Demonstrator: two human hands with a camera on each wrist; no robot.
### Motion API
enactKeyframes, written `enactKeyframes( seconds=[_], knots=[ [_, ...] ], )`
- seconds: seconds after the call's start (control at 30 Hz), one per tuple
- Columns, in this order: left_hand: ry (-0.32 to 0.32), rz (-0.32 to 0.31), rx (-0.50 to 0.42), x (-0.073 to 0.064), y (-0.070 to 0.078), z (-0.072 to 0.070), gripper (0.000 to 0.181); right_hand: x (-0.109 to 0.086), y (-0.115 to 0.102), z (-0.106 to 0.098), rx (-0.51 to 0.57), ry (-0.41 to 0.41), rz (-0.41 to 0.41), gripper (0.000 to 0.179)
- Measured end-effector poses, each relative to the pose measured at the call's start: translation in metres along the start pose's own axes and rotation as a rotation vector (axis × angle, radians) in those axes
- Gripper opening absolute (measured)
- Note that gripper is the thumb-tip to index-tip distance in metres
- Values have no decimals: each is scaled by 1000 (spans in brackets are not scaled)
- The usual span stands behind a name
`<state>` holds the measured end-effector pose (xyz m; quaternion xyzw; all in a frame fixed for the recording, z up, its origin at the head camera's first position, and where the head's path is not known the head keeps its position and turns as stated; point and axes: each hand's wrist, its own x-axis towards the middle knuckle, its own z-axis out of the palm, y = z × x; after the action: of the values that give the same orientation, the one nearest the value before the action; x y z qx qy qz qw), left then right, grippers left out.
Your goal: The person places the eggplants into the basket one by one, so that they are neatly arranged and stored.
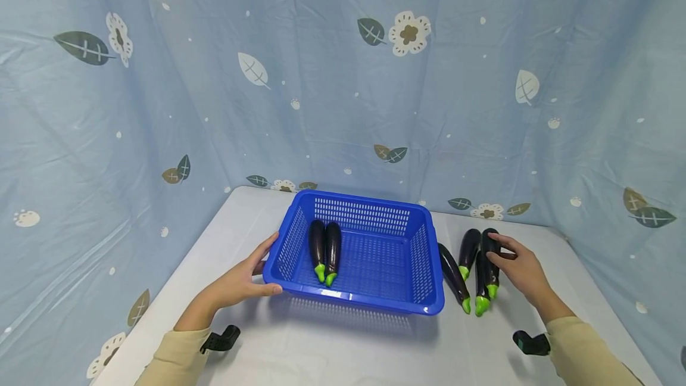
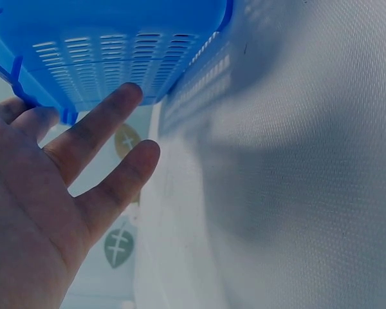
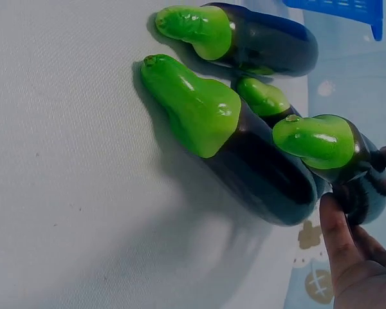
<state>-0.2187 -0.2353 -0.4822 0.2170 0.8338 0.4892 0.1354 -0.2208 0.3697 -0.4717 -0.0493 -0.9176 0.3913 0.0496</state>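
Note:
My left hand is spread at the near left corner of a blue plastic basket. Its thumb touches the front rim and its fingers reach along the left side; in the left wrist view two straight fingers stand apart below the slotted wall. Two eggplants lie side by side inside, green stems facing me. Right of the basket, my right hand pinches one eggplant between thumb and fingers, above another eggplant. Beside these lie an eggplant near the basket wall and one farther back.
A white cloth covers the table. Blue patterned curtain hangs behind it and along both sides. Dark straps with small black devices sit at both wrists, over light sleeves.

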Motion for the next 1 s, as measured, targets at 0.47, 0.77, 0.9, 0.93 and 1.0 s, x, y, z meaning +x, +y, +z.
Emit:
enactKeyframes(
  seconds=[0.47, 0.77, 0.9, 0.93, 1.0],
  knots=[
    [-1, 8, 6, 0, 1, 0, 111, 5, -11, 7, -2, -9, -35, 59],
    [-4, 13, 2, 0, 1, 0, 111, 7, -16, 13, 7, -10, -33, 58],
    [-6, 18, 0, 0, 0, 0, 111, 8, -18, 14, 15, -16, -26, 58],
    [-6, 19, -1, 0, 0, 0, 111, 8, -19, 14, 16, -18, -26, 58],
    [-5, 20, -2, 0, 0, 0, 111, 7, -21, 13, 17, -21, -27, 58]
  ],
)
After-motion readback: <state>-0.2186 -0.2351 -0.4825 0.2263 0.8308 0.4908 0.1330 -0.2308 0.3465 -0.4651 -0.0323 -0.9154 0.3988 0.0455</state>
